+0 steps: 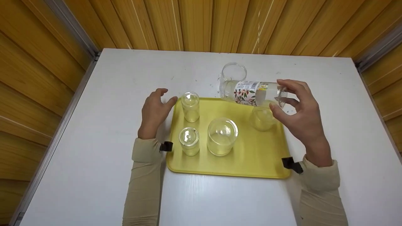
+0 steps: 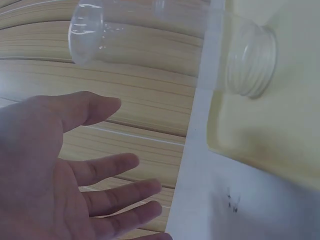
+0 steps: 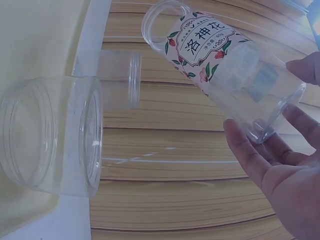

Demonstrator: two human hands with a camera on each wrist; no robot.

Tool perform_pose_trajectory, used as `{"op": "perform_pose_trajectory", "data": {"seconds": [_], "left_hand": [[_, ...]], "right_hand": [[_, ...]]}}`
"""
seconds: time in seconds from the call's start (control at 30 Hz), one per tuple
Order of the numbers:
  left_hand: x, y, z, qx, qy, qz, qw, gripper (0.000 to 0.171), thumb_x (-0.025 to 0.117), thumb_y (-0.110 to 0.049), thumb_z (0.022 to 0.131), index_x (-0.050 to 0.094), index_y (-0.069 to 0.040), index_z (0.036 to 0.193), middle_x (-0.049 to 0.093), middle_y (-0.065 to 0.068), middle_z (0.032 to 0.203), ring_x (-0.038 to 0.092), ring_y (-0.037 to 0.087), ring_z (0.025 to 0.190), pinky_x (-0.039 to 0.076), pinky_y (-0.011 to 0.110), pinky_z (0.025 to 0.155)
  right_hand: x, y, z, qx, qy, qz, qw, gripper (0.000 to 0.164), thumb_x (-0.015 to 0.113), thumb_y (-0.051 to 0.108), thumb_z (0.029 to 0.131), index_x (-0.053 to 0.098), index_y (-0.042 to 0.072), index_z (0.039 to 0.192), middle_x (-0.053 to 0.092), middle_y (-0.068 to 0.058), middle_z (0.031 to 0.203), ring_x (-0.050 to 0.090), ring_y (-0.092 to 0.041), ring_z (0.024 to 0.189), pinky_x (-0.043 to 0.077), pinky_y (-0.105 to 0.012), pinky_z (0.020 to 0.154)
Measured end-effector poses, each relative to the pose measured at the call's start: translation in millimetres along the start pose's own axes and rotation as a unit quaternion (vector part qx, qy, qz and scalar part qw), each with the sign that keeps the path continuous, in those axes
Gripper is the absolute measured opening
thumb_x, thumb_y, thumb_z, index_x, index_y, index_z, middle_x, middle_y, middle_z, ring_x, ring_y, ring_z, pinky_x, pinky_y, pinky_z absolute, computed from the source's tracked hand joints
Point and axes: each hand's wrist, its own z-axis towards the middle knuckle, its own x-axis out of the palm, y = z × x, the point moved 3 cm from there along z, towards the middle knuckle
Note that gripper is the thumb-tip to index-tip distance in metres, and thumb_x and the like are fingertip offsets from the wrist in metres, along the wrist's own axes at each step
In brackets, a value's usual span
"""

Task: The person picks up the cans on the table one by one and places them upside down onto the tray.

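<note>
My right hand (image 1: pixel 303 111) holds a clear plastic jar (image 1: pixel 248 92) by its base end, tilted almost on its side above the tray's back right part. The jar has a floral label (image 3: pixel 200 45) with Chinese characters, and its open mouth points left. Fingers and thumb are spread around the base in the right wrist view. My left hand (image 1: pixel 154 110) hovers off the tray's back left corner, fingers apart, holding nothing. Nearest to it, a slim clear jar (image 1: pixel 190 106) stands upside down on the yellow tray (image 1: pixel 251 166).
Also on the tray are another slim jar (image 1: pixel 189 141) at front left, a wide jar (image 1: pixel 222 136) in the middle and a jar (image 1: pixel 263 121) partly hidden under the held one. Beyond the back edge, a clear jar (image 1: pixel 234 70) stands on the white table (image 1: pixel 94 131).
</note>
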Motion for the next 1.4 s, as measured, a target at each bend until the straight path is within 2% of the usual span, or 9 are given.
{"op": "perform_pose_trajectory", "data": {"seconds": [0.2,0.4,0.87,1.0,1.2,1.4], "left_hand": [[4.5,5.1,3.0,0.000,0.039,0.009,0.9992,0.063,0.065,-0.043,0.100,0.059,-0.001,0.147,0.057,0.024,0.147,0.053,0.041,0.134,0.045,0.057,0.107],[7.3,7.6,4.6,-0.010,0.065,0.017,0.9977,0.062,0.065,-0.042,0.100,0.060,-0.001,0.146,0.055,0.024,0.148,0.049,0.042,0.137,0.043,0.058,0.109],[16.1,12.0,4.7,-0.009,0.078,0.046,0.9959,0.058,0.067,-0.036,0.097,0.064,0.003,0.140,0.056,0.027,0.146,0.052,0.045,0.133,0.047,0.060,0.104],[19.1,12.5,5.8,0.006,0.071,0.060,0.9956,0.055,0.067,-0.033,0.097,0.066,0.004,0.137,0.055,0.030,0.146,0.054,0.048,0.131,0.050,0.063,0.099],[22.8,11.4,6.2,0.031,0.062,0.091,0.9934,0.051,0.067,-0.029,0.096,0.068,0.006,0.133,0.057,0.031,0.143,0.057,0.049,0.128,0.052,0.065,0.096],[23.8,11.2,5.3,0.035,0.060,0.101,0.9924,0.048,0.067,-0.024,0.096,0.068,0.005,0.134,0.057,0.031,0.144,0.055,0.049,0.129,0.051,0.066,0.097]], "right_hand": [[-2.4,5.8,2.3,-0.011,0.012,-0.042,0.999,0.066,0.079,-0.011,0.085,0.060,0.003,0.147,0.054,0.001,0.139,0.059,-0.021,0.123,0.053,-0.023,0.098],[-5.3,12.3,4.8,-0.015,0.021,-0.077,0.997,0.066,0.079,-0.008,0.086,0.060,0.005,0.147,0.055,-0.009,0.140,0.058,-0.014,0.121,0.052,-0.020,0.098],[-10.5,28.0,1.8,-0.028,0.058,-0.131,0.989,0.068,0.082,-0.009,0.082,0.062,0.006,0.146,0.057,-0.016,0.139,0.058,-0.020,0.122,0.048,-0.014,0.095],[-12.0,33.6,-0.5,-0.024,0.073,-0.155,0.985,0.067,0.082,-0.007,0.083,0.062,0.006,0.145,0.057,-0.019,0.137,0.060,-0.025,0.118,0.045,-0.014,0.095],[-13.5,39.8,-4.3,-0.018,0.086,-0.174,0.981,0.067,0.082,-0.005,0.082,0.063,0.008,0.145,0.057,-0.021,0.135,0.060,-0.025,0.113,0.041,-0.017,0.093],[-13.8,46.1,-6.3,-0.007,0.104,-0.189,0.976,0.066,0.083,-0.004,0.083,0.064,0.009,0.144,0.057,-0.018,0.135,0.059,-0.028,0.119,0.038,-0.012,0.096]]}}
